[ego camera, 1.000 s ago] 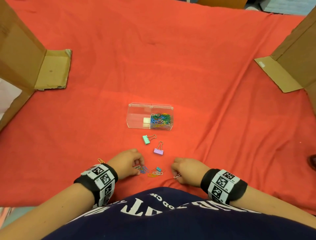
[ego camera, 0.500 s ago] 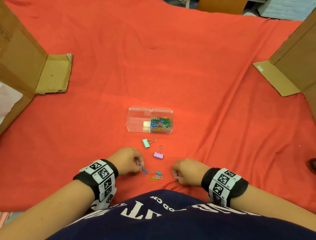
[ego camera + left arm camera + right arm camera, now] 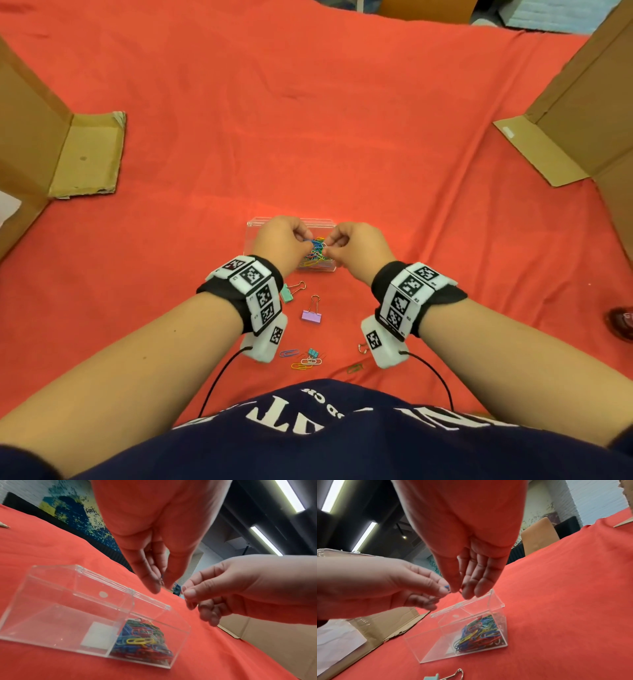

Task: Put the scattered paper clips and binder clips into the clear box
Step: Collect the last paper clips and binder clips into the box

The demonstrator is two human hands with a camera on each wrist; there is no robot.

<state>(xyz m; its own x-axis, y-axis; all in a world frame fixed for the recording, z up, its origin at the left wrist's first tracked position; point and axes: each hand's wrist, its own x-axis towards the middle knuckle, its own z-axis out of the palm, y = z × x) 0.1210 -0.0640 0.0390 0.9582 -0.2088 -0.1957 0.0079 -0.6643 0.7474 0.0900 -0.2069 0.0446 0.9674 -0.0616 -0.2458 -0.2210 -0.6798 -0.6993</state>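
The clear box (image 3: pixel 254 226) stands open on the red cloth, its right compartment full of coloured paper clips (image 3: pixel 476 632). Both hands hover just above that compartment. My left hand (image 3: pixel 305 241) pinches a blue paper clip (image 3: pixel 311 242) between thumb and fingertips. My right hand (image 3: pixel 329 248) pinches a thin silvery clip (image 3: pixel 460 591), which barely shows. On the cloth lie a green binder clip (image 3: pixel 287 296), a purple binder clip (image 3: pixel 311 315), a small teal binder clip (image 3: pixel 312 353) and several loose paper clips (image 3: pixel 301 366).
Cardboard walls with flaps stand at the left (image 3: pixel 85 154) and right (image 3: pixel 541 154) of the red cloth (image 3: pixel 308 137). A green paper clip (image 3: pixel 355 368) lies near my body. The box's left compartment holds a white block (image 3: pixel 97 635).
Both hands have lifted from the scattered clips near my body and moved forward over the box, each carrying a clip.
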